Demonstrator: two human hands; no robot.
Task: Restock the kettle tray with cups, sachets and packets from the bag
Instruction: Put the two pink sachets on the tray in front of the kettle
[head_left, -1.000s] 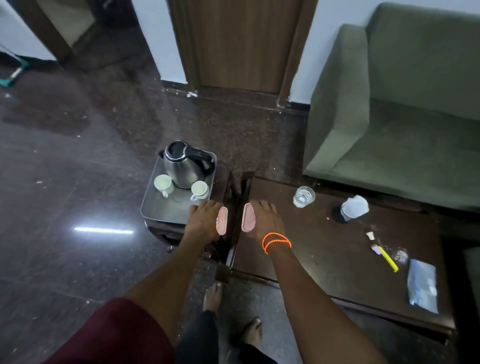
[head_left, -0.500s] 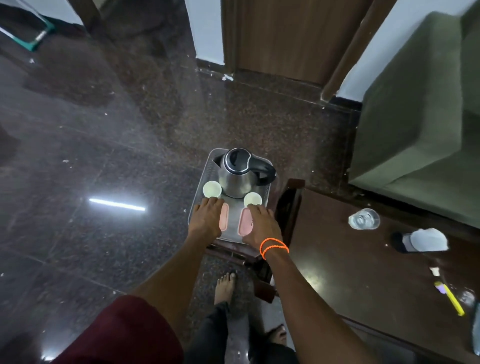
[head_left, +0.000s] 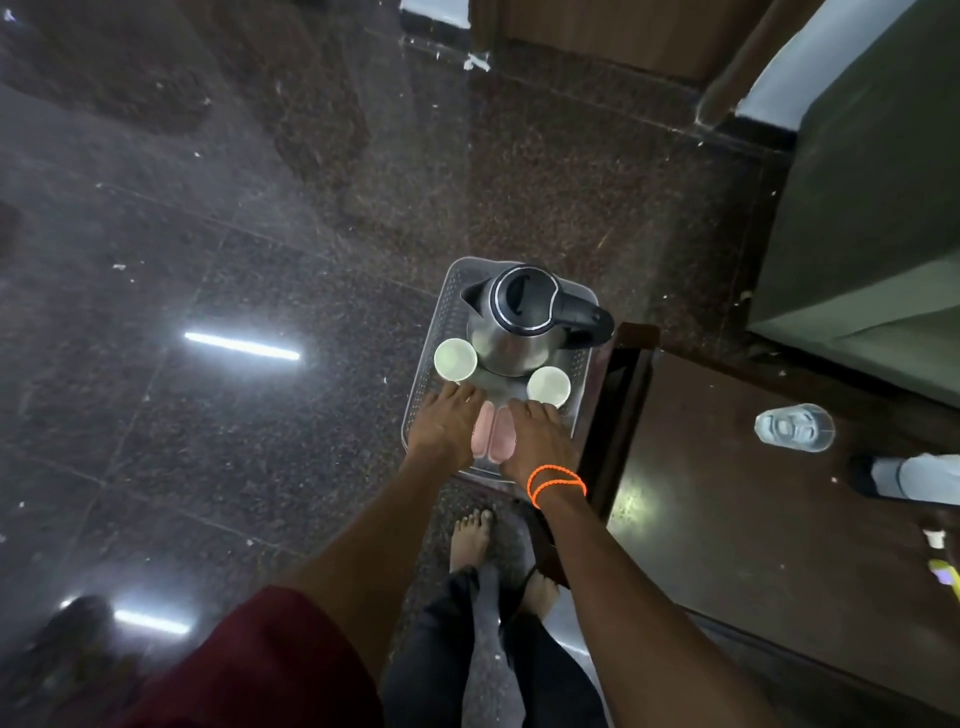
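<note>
Tray (head_left: 415, 415) of silvery metal sits low beside the dark table (head_left: 753, 545), carrying a steel kettle (head_left: 519, 322) at its far end and two white cups (head_left: 455, 359) in front of it, one at each side. Between my hands two pink packets (head_left: 493, 439) lie side by side on the tray's near end. My left hand (head_left: 441, 426) rests palm-down with fingers spread flat, touching the left packet's edge; my right hand (head_left: 535, 441), orange threads on its wrist, does likewise against the right one. Neither hand grips anything I can see. A clear glass (head_left: 794, 427) stands on the table, well apart.
</note>
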